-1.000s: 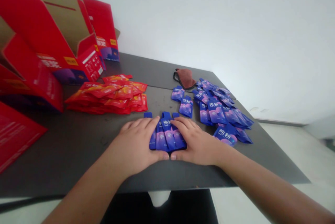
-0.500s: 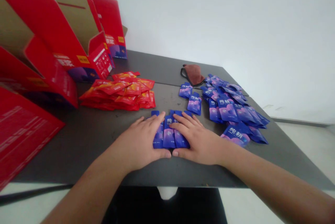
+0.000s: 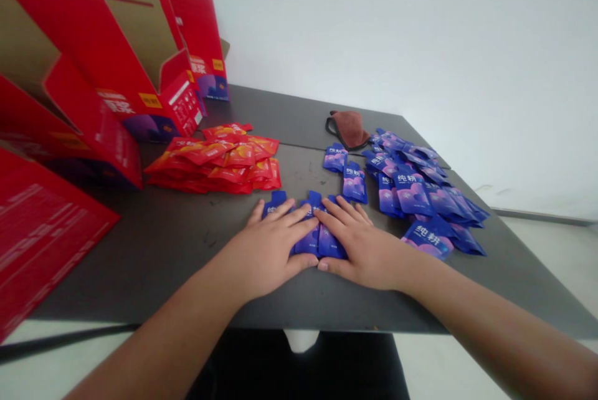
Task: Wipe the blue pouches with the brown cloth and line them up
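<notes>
My left hand (image 3: 266, 247) and my right hand (image 3: 362, 250) lie flat on the dark grey table (image 3: 154, 250), with their fingers spread and angled towards each other. Both press on a small group of blue sachets (image 3: 313, 241) with white Chinese lettering, and the hands hide most of it. One sachet (image 3: 275, 202) sticks out past my left fingers. Just beyond my right fingers lie two loose blue sachets (image 3: 355, 183). A larger heap of blue sachets (image 3: 415, 194) spreads to the right, and red sachets (image 3: 219, 166) lie heaped to the left.
Opened red cardboard cartons (image 3: 112, 57) stand at the far left of the table, with a flat red carton panel (image 3: 42, 232) at the lower left. A brown cloth face mask (image 3: 349, 129) lies at the back. A seam crosses the tabletop, and the table's front edge runs below my wrists.
My hands have slid closer over the blue sachets, squeezing the group narrower and covering more of it. The whole scene has shifted right in view, so my head has turned slightly.
</notes>
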A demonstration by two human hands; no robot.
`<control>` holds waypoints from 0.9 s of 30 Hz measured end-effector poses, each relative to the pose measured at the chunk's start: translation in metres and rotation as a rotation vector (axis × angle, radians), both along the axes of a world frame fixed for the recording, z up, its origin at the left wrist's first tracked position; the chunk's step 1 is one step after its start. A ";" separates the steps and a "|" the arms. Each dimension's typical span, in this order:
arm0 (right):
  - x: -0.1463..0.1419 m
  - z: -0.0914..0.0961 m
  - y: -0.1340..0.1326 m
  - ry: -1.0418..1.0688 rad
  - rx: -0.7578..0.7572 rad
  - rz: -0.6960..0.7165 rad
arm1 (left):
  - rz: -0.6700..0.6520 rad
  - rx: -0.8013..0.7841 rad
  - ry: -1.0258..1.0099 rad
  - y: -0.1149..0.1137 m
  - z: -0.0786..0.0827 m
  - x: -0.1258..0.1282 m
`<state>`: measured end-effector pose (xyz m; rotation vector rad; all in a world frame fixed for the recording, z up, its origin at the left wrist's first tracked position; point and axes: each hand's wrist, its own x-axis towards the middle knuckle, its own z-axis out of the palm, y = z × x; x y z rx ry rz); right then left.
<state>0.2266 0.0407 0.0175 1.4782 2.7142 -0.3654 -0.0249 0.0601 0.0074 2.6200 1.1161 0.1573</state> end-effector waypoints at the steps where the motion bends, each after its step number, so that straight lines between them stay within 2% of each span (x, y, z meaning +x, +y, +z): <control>1: 0.000 -0.001 0.005 0.001 0.007 0.003 | -0.005 -0.001 -0.004 0.005 -0.001 0.000; 5: 0.003 -0.002 0.027 -0.005 0.016 0.044 | -0.033 -0.008 -0.010 0.027 -0.001 0.000; 8: 0.007 -0.002 0.037 -0.005 0.023 0.114 | -0.060 -0.003 -0.021 0.034 0.000 -0.001; 16: 0.008 -0.007 0.025 0.060 0.033 0.056 | 0.001 0.075 -0.094 0.022 -0.007 0.000; 20: 0.014 0.003 0.031 0.232 0.062 0.049 | 0.032 0.117 -0.119 0.017 -0.004 0.001; 23: 0.029 0.013 0.053 0.278 0.245 -0.085 | -0.017 0.172 -0.134 0.012 -0.002 0.009; 25: 0.040 0.016 0.072 0.109 0.289 -0.214 | -0.078 0.196 -0.132 0.010 -0.001 0.019; 27: 0.050 0.016 0.089 -0.084 0.234 -0.271 | -0.115 0.188 -0.117 0.008 -0.002 0.027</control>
